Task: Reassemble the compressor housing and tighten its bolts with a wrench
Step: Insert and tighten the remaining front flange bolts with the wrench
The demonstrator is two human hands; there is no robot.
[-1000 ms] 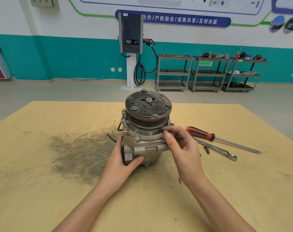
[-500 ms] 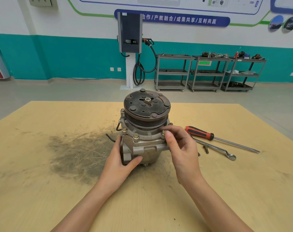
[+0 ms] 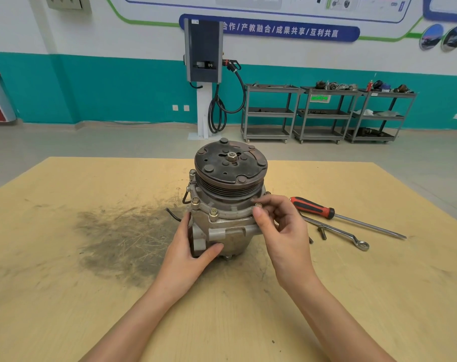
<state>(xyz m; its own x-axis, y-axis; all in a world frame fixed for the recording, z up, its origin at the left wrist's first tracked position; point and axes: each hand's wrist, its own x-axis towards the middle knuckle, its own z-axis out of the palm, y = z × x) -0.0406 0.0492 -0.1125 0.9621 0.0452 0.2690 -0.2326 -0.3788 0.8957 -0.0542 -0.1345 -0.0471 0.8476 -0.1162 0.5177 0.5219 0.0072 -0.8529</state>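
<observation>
Head view: compressor housing (image 3: 222, 231) stands upright mid-counter (image 3: 65, 283), pulley up; I've got my left hand (image 3: 188, 252) wrapped on its lower left side to brace it, and my right hand (image 3: 282, 226) pinches a flange bolt (image 3: 258, 205) on the right rim, thumb and forefinger narrow on its head. Bolt axis is vertical. Wrench (image 3: 337, 231) lies just right of that hand, beside a screwdriver (image 3: 326, 211), so right grip's nearer, I'd judge.

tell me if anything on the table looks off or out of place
A dark, gritty smear stains the wooden table left of the compressor. A loose bolt lies by the wrench, not yet fitted. Nothing looks broken.
</observation>
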